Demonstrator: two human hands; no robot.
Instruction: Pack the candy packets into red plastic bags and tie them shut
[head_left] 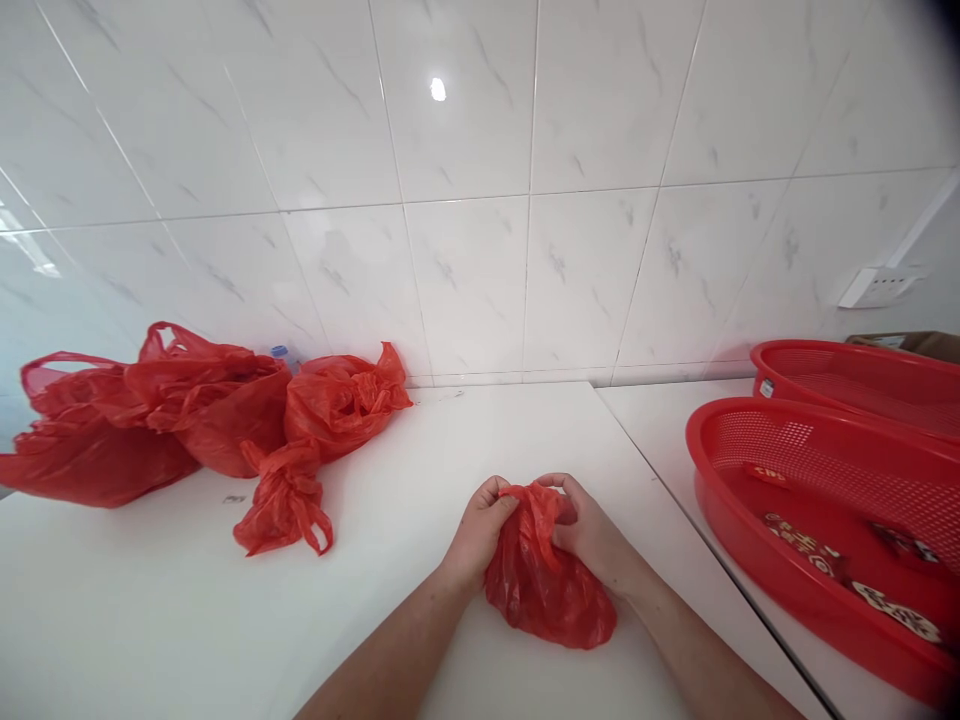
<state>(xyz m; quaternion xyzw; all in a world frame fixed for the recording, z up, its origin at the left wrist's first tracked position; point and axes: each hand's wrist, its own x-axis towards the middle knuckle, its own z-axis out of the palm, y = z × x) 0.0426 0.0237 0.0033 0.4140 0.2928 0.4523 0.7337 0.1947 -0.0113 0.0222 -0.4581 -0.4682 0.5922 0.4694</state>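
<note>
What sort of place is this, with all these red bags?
Probably a kitchen or shop back room, though I can't be sure. White wall tiles, a white counter and red plastic baskets suggest it, as does the red plastic bag in the left hand and right hand.

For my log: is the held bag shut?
Red plastic bag gathered shut; left hand and right hand bunch its neck, hiding any knot.

White marble-look wall tiles (465, 120) above a white counter (450, 425).
</note>
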